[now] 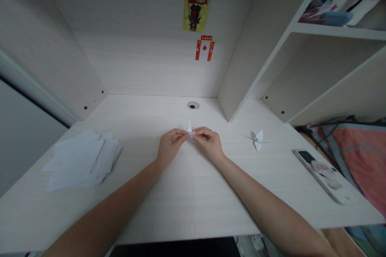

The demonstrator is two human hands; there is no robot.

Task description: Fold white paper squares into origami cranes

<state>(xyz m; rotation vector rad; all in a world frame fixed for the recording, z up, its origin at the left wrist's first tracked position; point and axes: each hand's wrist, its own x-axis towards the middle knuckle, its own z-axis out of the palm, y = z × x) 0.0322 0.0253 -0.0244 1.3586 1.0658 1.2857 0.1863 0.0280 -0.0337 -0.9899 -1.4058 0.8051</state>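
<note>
- In the left hand (171, 146): a closed pinch of thumb and fingertips on the left side of the narrow folded paper (189, 127).
- In the right hand (210, 143): a matching pinch on the right side of the same piece.
- Pointed away from the person, toward the back panel (150, 76); long axis running roughly front to back; far end split into two thin, nearly parallel prongs.
- Partly hidden by thumbs and fingertips at the near end; creases too small to make out; contact with the desktop (193, 200) impossible to tell.
- Located between the two hands, touching the fingertips of both, with prongs extending beyond them.
- Beyond the prongs, set in the desktop: a round cable hole (193, 105).
- To the right of the right hand, well apart: a white winged paper figure (257, 140); farther right, lying aslant, a pale phone (319, 174).
- To the left of the left hand, well apart: a loose pile of white sheets (80, 160), edges fanned.
- Higher, on the back panel: a yellow-and-red card (197, 5), above small red strips (198, 50).
- Cut off by the right edge: reddish fabric (362, 148).
</note>
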